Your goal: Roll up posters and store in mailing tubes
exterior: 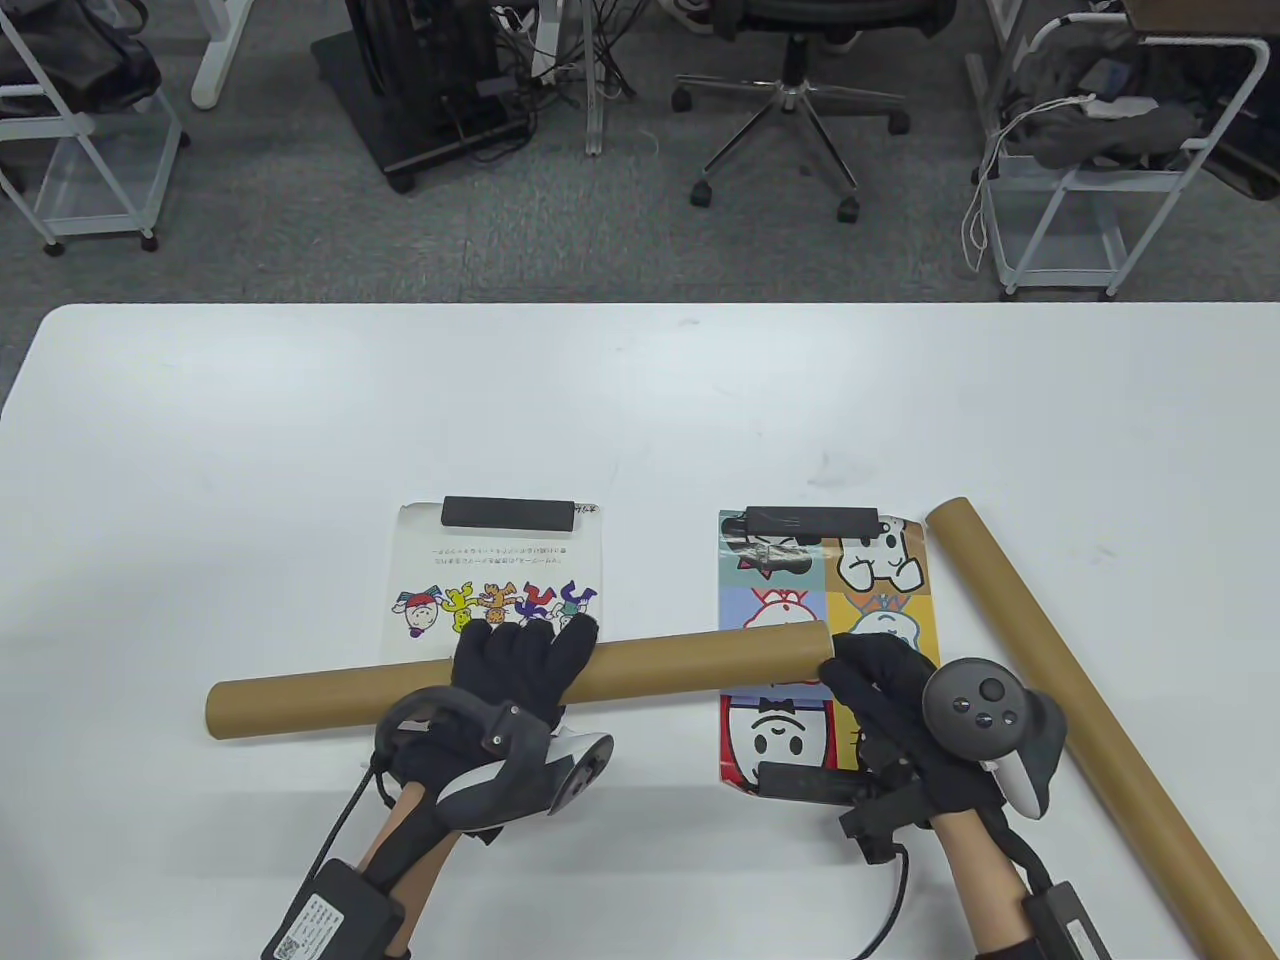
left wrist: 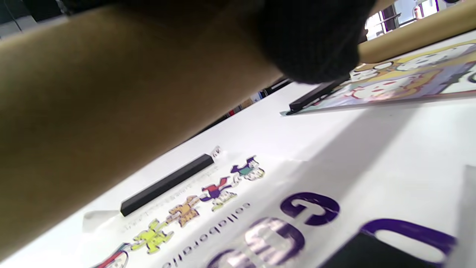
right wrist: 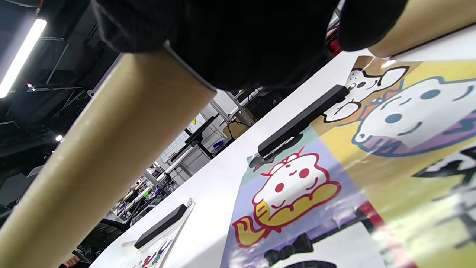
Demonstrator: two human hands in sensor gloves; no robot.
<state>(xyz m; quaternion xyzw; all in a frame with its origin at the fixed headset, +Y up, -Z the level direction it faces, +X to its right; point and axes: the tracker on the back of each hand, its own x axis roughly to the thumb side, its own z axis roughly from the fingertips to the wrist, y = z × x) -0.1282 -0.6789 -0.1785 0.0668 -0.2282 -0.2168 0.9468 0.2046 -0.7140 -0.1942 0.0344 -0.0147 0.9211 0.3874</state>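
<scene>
A brown mailing tube (exterior: 650,670) lies level across the lower part of both posters, held a little above them. My left hand (exterior: 525,640) grips it near the middle, fingers curled over the top. My right hand (exterior: 850,670) holds its right end; the glove hides the opening. The left wrist view shows the tube (left wrist: 111,93) close up, and the right wrist view shows the tube (right wrist: 111,149) running under the glove (right wrist: 241,37). A white cartoon poster (exterior: 500,580) and a colourful panel poster (exterior: 880,590) lie flat. A second tube (exterior: 1080,720) lies diagonally at the right.
A black bar (exterior: 510,512) weighs down the white poster's far edge. Two more black bars pin the colourful poster, one at its far edge (exterior: 810,521) and one at its near edge (exterior: 800,780). An office chair (exterior: 790,110) and carts stand beyond the table.
</scene>
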